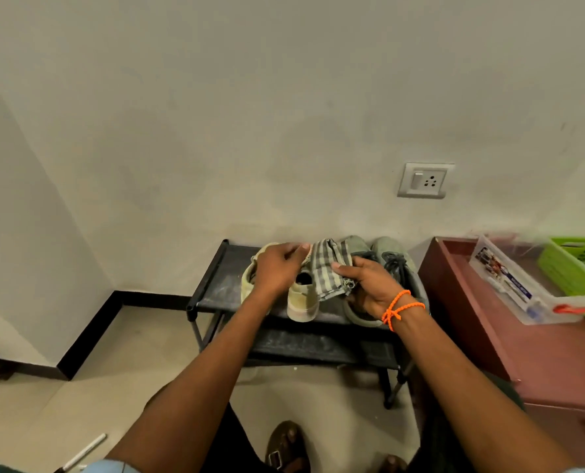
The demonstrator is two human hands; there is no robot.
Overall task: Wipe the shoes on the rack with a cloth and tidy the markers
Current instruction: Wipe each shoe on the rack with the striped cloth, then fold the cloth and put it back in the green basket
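Right hand (pixel 369 285) pinches checked cloth (pixel 328 271) above beige shoes (pixel 301 302) on rack (pixel 216 288), likely bunching it for wiping; left hand (pixel 277 268) curls over beige shoe, probably steadying; grey shoes (pixel 386 254) alongside; possible marker (pixel 84 452) on floor

Both arms outstretched; left hand (pixel 277 271) fingers curled; right hand (pixel 369 288) pinching.

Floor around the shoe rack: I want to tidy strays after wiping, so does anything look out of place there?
Yes. A white marker-like stick lies loose on the beige tiled floor at lower left, away from the black shoe rack and the clear plastic box on the reddish cabinet.
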